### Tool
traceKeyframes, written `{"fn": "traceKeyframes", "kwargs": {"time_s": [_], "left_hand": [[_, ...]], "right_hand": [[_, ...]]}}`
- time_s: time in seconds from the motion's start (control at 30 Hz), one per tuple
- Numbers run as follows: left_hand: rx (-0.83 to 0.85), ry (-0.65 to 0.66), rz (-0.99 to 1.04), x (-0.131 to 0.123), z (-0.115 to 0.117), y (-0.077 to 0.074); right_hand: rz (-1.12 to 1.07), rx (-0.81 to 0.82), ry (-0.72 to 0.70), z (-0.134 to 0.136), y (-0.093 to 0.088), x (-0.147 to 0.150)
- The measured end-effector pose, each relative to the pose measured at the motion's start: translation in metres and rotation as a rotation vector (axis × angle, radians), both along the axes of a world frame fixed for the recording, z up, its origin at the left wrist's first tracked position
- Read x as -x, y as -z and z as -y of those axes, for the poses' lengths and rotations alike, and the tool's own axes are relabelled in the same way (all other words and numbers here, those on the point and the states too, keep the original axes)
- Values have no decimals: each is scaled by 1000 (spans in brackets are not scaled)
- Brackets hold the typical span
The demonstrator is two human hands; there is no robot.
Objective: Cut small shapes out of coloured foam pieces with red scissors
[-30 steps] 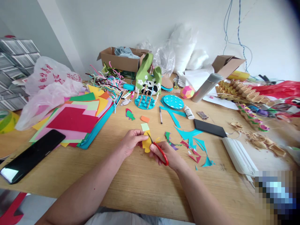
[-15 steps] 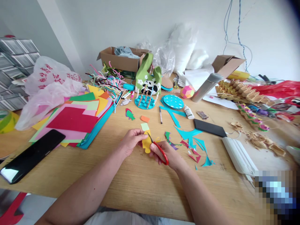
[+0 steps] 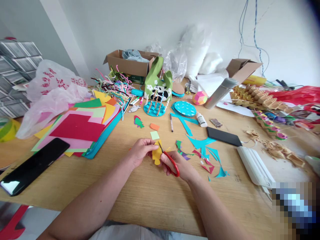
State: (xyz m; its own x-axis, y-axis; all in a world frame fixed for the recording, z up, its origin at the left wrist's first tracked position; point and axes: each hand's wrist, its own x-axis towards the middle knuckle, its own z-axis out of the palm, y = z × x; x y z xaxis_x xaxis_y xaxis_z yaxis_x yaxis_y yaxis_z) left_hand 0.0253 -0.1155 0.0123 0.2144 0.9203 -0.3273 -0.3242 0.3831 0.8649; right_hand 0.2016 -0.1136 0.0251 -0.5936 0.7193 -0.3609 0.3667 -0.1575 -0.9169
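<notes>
My left hand pinches the left edge of a yellow paper cutout between thumb and fingers. The cutout has a wavy outline and hangs over the wooden table. Red-handled scissors are in my right hand, their dark blades lying at the cutout's upper right edge. Just beyond the hands lie a pale green paper square and an orange paper piece. A green fish-shaped cutout, with red and purple paper beneath it, lies farther left.
Coloured paper sheets and a black phone lie at the left. Blue paper scraps, a black slab and a white device lie to the right. A panda bag and a grey flask stand behind.
The yellow cutout has shifted slightly and its lower end is turned a little. Both hands stay in nearly the same place, still holding the paper and the scissors.
</notes>
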Motion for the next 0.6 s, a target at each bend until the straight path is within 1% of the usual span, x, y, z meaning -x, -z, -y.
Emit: {"fn": "traceKeyframes", "kwargs": {"time_s": [0.2, 0.6], "left_hand": [[0, -5, -7, 0, 1, 1], [10, -30, 12, -1, 0, 1]], "right_hand": [[-30, -1, -9, 1, -4, 1], [-1, -15, 6, 0, -1, 0]]}}
